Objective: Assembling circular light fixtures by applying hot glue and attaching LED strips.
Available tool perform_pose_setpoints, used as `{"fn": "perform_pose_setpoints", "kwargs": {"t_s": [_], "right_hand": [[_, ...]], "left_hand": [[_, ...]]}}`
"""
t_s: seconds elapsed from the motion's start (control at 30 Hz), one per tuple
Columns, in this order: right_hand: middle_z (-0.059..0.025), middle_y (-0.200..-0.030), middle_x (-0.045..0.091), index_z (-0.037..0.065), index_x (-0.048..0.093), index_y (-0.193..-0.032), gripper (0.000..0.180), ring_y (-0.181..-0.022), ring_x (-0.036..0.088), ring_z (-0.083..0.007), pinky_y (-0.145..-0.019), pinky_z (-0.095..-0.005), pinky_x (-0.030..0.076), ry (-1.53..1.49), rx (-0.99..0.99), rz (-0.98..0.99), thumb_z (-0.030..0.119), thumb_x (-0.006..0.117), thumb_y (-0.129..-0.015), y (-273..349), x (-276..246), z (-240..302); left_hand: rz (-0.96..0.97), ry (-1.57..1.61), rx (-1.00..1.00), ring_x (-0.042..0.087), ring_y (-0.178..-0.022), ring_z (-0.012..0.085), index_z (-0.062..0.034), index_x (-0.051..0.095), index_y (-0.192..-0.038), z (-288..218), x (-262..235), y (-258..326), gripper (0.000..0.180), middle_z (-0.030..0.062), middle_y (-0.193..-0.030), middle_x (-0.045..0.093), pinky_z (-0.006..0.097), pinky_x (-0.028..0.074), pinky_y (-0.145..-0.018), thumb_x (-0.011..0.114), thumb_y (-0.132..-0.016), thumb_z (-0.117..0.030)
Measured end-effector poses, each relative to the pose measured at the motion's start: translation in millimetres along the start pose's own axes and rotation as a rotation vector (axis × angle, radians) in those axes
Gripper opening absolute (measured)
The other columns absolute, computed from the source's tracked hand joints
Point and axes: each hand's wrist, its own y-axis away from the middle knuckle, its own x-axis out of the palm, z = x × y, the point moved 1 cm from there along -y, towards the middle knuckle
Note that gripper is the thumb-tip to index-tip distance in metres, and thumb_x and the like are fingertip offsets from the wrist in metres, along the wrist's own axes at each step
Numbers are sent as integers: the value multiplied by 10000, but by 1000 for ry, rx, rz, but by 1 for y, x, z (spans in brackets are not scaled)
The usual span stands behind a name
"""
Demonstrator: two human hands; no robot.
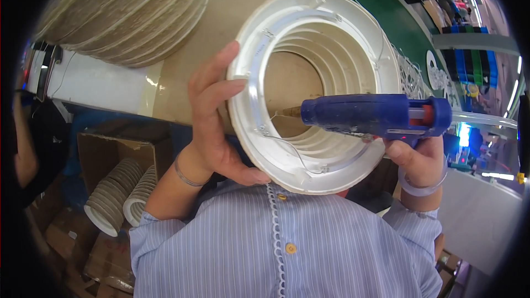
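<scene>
Left grip point(207, 124) is spread wide and has hold of the tube point(337, 49) by its left rim, at the frame's centre. Right grip point(418, 157) is closed around the glue gun point(359, 113), whose tip points left before the tube's hollow. Behind is the brown surface point(179, 91).

A brown-topped bench point(223, 16) with a big ribbed beige cylinder point(132, 16) on its left part.
</scene>
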Motion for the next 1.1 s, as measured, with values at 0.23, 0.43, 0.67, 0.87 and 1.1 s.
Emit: {"fn": "perform_pose_setpoints", "kwargs": {"t_s": [0.23, 0.43, 0.67, 0.87, 1.1], "right_hand": [[-130, -927, 573, -73, 483, -1014, 547, -829, 565, -202, -777, -299, 418, -182, -40, -223, 113, 728, -561, 35, -26, -16], [-103, -827, 579, -71, 505, -969, 529, -740, 553, -160, -687, -258, 421, -99, 65, -244, 160, 734, -552, 57, -35, -24], [-91, -736, 574, -68, 554, -838, 407, -631, 545, -135, -581, -216, 414, -26, 98, -79, 196, 714, -573, 49, -37, -23], [-103, -713, 567, -64, 565, -780, 365, -610, 544, -144, -566, -216, 414, 72, 80, -61, 206, 707, -580, 48, -34, -23], [-108, -714, 569, -63, 567, -780, 358, -623, 549, -150, -577, -222, 416, 96, 68, -48, 197, 709, -579, 51, -37, -27]], "left_hand": [[-25, 109, -38, 285, -1147, 355, -23, 350, -1138, -8, 4, -2, 864, 271, -1236, 260, 433, 237, -941, 626, -548, -591], [-4, 37, -88, 295, -1140, 362, -20, 350, -1144, -15, 2, -4, 836, 275, -1246, 225, 437, 257, -930, 641, -553, -535], [134, -349, 277, 356, -1057, 287, -121, 542, -975, -46, -4, -6, 483, 106, -1144, 388, 455, 236, -960, 492, -714, -525], [130, -512, 242, 398, -872, 28, -221, 584, -870, -75, 19, -9, 236, -202, -867, 493, 469, 155, -994, 422, -803, -378], [240, -573, 470, 384, -869, 92, -252, 561, -603, -70, 22, -19, 302, -123, -737, 466, 482, 155, -1013, 428, -757, -475]]}}
